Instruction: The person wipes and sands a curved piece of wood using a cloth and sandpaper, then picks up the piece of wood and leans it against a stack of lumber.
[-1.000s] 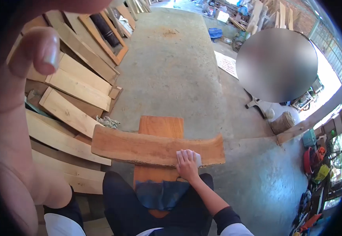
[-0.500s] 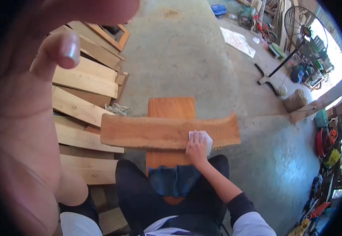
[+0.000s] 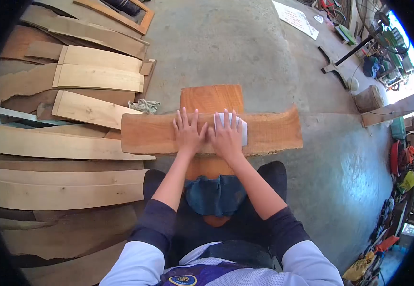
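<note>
On the wooden slab (image 3: 271,133) above the concrete floor (image 3: 321,162), both hands' fingers (image 3: 186,122) lie spread, the right's over white paper (image 3: 244,133).

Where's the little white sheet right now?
In the head view, the white sheet is under the person's right hand, on the long wooden board, just right of the left hand.

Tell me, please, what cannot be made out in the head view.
- White pad, head view: partly hidden by the right hand.
- Curved board, head view: patch under the left hand hidden.
- Standing fan, head view: top cut off by the picture's edge.
- Writing on the floor sheet, head view: too small.
</note>
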The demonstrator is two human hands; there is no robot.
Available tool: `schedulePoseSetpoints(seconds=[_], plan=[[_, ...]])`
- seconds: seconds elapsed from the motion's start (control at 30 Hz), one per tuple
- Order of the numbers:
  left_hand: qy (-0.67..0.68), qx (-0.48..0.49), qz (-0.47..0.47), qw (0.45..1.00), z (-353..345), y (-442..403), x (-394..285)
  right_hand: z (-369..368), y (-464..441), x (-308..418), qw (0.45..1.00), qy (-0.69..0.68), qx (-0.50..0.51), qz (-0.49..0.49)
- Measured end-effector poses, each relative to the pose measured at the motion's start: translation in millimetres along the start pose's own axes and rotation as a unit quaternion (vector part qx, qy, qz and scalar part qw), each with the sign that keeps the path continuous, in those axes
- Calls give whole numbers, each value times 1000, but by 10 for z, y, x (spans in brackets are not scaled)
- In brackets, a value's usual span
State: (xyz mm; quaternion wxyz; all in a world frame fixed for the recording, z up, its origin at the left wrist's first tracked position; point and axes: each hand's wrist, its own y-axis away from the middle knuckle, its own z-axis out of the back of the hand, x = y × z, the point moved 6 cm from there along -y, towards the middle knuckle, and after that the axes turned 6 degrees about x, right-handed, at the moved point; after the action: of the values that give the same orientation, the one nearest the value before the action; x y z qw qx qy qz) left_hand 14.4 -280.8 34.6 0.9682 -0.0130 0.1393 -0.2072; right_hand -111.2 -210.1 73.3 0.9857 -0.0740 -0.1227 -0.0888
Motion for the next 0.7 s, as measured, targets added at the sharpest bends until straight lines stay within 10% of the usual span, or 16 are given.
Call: schedulePoseSetpoints(seconds=[0.7], plan=[[24,-3,17,1000,-54,-20,36,-351,547,-236,988,14,72,134]])
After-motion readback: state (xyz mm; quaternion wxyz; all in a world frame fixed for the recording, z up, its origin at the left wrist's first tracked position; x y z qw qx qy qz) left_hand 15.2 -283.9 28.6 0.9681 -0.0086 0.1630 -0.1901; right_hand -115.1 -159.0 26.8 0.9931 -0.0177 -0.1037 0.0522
